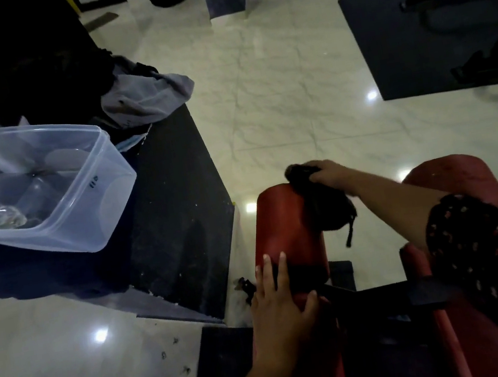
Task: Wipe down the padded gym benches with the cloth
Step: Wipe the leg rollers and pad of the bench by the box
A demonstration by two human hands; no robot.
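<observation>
A red padded roller (284, 231) of a gym bench lies low in the middle of the view. My right hand (331, 173) grips a dark cloth (325, 205) and presses it onto the roller's far end; a loose strand of the cloth hangs down the side. My left hand (280, 300) rests flat on the roller's near end, fingers straight, over a dark strap. A second red pad (455, 178) shows to the right, partly hidden by my right arm and patterned sleeve.
A clear plastic tub (57, 199) with water stands on a black mat (175, 206) at the left, a grey rod dipping into it. A grey rag (145, 97) lies behind it. Another dark mat (432, 38) with equipment legs lies at the far right on glossy tiles.
</observation>
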